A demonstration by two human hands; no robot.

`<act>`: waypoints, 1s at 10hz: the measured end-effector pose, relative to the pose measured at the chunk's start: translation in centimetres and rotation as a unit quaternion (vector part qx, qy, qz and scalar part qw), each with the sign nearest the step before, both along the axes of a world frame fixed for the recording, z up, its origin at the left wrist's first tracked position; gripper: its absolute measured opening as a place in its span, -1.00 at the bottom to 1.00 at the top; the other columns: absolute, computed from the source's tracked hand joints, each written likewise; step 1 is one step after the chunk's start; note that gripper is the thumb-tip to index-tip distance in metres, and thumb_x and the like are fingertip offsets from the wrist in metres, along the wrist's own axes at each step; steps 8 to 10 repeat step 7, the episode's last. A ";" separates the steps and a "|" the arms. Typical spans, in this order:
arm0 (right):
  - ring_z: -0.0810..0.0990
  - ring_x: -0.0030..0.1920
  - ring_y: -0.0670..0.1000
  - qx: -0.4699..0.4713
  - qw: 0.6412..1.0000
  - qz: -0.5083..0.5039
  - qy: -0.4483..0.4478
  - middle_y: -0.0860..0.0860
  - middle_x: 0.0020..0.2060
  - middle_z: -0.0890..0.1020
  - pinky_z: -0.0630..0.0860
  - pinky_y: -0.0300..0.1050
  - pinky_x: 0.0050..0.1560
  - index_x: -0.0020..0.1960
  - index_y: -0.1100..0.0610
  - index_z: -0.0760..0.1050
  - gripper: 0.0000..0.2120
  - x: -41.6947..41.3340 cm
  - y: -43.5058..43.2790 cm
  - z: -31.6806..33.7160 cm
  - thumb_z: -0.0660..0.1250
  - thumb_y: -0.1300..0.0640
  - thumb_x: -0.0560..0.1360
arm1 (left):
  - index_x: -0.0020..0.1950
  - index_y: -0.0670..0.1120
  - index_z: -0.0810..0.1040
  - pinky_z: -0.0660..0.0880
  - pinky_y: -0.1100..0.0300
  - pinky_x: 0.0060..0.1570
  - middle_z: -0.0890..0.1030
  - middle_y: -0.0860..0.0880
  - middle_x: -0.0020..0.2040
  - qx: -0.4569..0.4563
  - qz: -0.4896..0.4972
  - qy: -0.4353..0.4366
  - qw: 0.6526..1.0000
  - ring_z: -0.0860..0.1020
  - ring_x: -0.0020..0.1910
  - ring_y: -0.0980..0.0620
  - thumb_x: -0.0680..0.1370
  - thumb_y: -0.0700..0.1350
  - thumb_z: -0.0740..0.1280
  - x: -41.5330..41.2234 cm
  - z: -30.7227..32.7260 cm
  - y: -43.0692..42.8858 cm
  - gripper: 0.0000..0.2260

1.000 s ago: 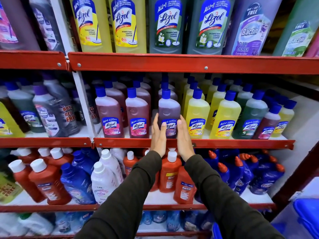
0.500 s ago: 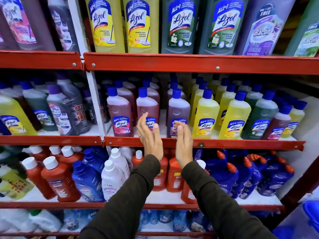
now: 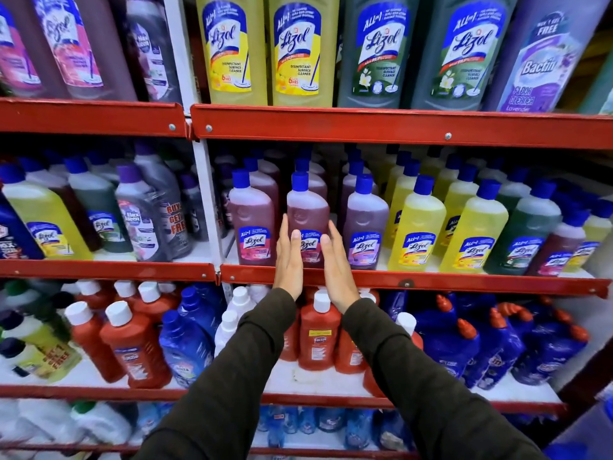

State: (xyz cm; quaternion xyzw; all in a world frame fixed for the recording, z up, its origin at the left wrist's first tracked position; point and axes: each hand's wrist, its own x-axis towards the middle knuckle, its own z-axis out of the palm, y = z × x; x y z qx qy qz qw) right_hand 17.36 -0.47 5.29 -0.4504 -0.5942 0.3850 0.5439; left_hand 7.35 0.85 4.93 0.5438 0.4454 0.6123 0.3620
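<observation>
I have both hands up at the middle shelf (image 3: 414, 279), one on each side of a pinkish-red Lizol bottle (image 3: 307, 214) that stands at the shelf's front edge, near its left end. My left hand (image 3: 289, 260) lies flat along the bottle's left flank, fingers straight and together; my right hand (image 3: 335, 265) does the same on the right flank, its fingertips up by the label. Neither hand curls round anything: both are flat-palmed, bracketing the bottle rather than clasping it.

I judge this to be the squaring-up step, with the bottle being set straight in its row at the front lip. The next move calls for an even, gentle press from both sides, so the bottle turns label-forward without tipping.

Room is tight. A darker pink bottle (image 3: 253, 224) stands just beside on the left, and a purple-tinted bottle (image 3: 365, 224) just beside on the right, so my fingers have only narrow gaps. More bottles stand close behind. The red lip below blocks the bottle's foot, and the upper shelf (image 3: 365, 126) hangs well above the blue cap (image 3: 299, 181), leaving free space upward.
</observation>
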 end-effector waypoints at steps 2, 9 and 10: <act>0.15 0.66 -0.11 0.000 1.000 -0.009 -0.014 -0.14 0.67 0.19 0.13 0.11 0.68 0.66 -0.16 0.08 -0.24 0.2 0.1 -0.2 0.05 -0.44 0.54 | 0.61 0.23 0.04 0.13 -0.04 0.58 0.11 0.09 0.64 -0.007 -0.004 0.009 1.000 0.15 0.57 0.16 0.56 0.37 0.03 -0.3 0.0 0.1 -0.36; 0.17 0.66 -0.03 -0.056 0.996 0.035 -0.064 -0.07 0.68 0.18 0.17 0.12 0.66 0.67 -0.17 0.03 -0.33 1.9 -1.0 1.3 0.05 -0.36 0.63 | 0.63 0.14 0.02 0.12 -0.11 0.58 0.10 -0.02 0.64 -0.030 0.044 0.040 0.998 0.11 0.60 0.00 0.53 0.37 0.05 0.7 0.6 -1.5 -0.29; 0.17 0.66 -0.03 -0.056 0.996 0.035 -0.064 -0.07 0.68 0.18 0.17 0.12 0.66 0.67 -0.17 0.03 -0.33 1.9 -1.0 1.3 0.05 -0.36 0.63 | 0.63 0.14 0.02 0.12 -0.11 0.58 0.10 -0.02 0.64 -0.030 0.044 0.040 0.998 0.11 0.60 0.00 0.53 0.37 0.05 0.7 0.6 -1.5 -0.29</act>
